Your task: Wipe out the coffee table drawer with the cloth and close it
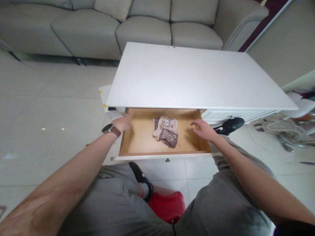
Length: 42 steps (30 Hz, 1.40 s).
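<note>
Right hand (202, 130): cloth (166, 131) left, apart, in drawer (140, 141).

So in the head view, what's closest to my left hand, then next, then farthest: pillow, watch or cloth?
1. Watch: on your wrist, by your left hand.
2. Cloth: in the drawer, to its right.
3. Pillow: on the sofa, at the back.
</note>
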Motion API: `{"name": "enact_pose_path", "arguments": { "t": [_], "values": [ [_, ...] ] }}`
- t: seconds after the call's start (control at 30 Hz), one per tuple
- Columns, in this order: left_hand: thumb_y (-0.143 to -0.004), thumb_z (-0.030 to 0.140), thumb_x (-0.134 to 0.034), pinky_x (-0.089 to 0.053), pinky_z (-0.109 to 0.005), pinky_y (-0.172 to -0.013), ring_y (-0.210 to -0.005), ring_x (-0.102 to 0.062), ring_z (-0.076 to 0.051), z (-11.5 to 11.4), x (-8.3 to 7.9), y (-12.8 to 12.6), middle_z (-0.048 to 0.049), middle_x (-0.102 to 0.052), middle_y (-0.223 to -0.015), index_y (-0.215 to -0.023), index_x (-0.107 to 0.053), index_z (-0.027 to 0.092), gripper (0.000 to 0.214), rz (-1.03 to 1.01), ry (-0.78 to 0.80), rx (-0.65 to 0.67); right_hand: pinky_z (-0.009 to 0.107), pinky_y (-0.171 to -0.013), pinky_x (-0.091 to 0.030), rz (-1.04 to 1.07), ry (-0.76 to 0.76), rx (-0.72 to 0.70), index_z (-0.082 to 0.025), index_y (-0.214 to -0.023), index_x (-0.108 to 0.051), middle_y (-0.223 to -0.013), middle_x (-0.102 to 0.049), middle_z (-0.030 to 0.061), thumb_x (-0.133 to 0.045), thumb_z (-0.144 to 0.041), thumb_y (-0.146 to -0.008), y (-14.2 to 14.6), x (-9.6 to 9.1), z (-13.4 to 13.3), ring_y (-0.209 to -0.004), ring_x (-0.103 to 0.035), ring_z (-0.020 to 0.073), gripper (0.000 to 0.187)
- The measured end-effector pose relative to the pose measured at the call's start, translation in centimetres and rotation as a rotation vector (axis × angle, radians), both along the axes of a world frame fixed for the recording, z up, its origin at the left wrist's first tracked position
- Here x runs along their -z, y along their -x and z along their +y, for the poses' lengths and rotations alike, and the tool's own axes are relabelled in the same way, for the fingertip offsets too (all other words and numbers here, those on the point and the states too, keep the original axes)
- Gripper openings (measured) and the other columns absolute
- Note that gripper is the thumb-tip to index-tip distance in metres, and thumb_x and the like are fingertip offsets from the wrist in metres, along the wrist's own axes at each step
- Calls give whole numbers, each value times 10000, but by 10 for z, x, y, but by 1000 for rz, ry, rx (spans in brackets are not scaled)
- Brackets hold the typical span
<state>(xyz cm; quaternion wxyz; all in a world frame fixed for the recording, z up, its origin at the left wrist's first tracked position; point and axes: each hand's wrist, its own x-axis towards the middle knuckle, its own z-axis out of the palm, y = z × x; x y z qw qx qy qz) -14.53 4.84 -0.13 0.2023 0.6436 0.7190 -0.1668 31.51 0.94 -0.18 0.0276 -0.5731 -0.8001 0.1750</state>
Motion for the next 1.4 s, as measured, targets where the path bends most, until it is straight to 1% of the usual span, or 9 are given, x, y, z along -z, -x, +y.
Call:
{"name": "enact_pose_path", "arguments": {
  "t": [0.1,0.2,0.37,0.5,0.6,0.8,0.93,1.1,1.4],
  "values": [
    [-885,295,-638,-542,-419,-1044,-1294,-650,-372,-13,-7,-26,-257,-706,-1316,-1317,-661,106,473,38,-231,86,439,-1069,-502,33,-5,-29,-210,-1199,-747,-1179,-727,132,-550,-275,-939,8,-10,-3,-1151,-664,315,333],
    [-915,263,-579,-483,-418,-1151,-1313,-620,-311,-24,-2,-64,-175,-671,-1363,-1308,-658,156,415,-208,-356,339,426,-1046,-502,134,-44,-100,-216,-1174,-746,-1164,-737,115,-555,-310,-967,24,-29,-4,-1140,-664,300,297],
    [-888,324,-661,-404,-461,-1238,-1440,-526,-310,-24,33,-153,-142,-575,-1538,-1459,-599,212,585,-572,-196,516,367,-1002,-487,145,-79,-123,-188,-1120,-735,-1139,-748,103,-569,-266,-978,30,-55,-4,-1119,-659,268,232],
    [-746,525,-847,-187,-821,-1199,-1616,-79,-574,-21,65,-233,-126,-139,-1815,-1634,-439,356,992,-297,120,378,351,-994,-480,125,-81,-59,-196,-1114,-744,-1171,-761,102,-600,-265,-974,14,-61,-4,-1130,-663,262,212],
    [-719,545,-875,3,-901,-1143,-1599,114,-604,-24,86,-283,-152,21,-1822,-1679,-369,344,1103,-174,125,442,331,-957,-489,173,-99,80,-212,-1090,-748,-1165,-778,83,-593,-254,-967,1,-66,-2,-1106,-686,250,202],
    [-782,500,-810,5,-745,-1270,-1658,-96,-429,-26,107,-338,-228,-204,-1779,-1729,-165,218,1180,-462,-30,794,302,-904,-502,248,-105,294,-233,-983,-761,-1059,-801,58,-586,-242,-928,-10,-71,11,-1012,-717,224,184],
    [-707,475,-865,4,-770,-1255,-1653,-66,-447,-24,112,-327,-220,-169,-1789,-1712,-216,232,1222,-386,-182,684,296,-888,-505,275,-97,335,-235,-965,-765,-1019,-800,55,-580,-254,-918,-9,-72,19,-989,-715,220,192],
    [-685,573,-853,-10,-774,-1258,-1657,27,-462,-17,109,-265,-179,-51,-1818,-1730,-185,243,1284,-258,-232,484,305,-864,-501,256,-73,340,-231,-958,-764,-1003,-797,64,-576,-259,-921,-6,-73,20,-953,-709,224,194],
    [-843,272,-671,-307,-559,-1271,-1583,-359,-392,-5,87,-162,-207,-407,-1704,-1639,-404,157,847,-126,-220,365,308,-853,-497,199,12,316,-237,-994,-774,-1062,-800,64,-585,-251,-930,0,-62,16,-1007,-712,235,200]
  ]
}}
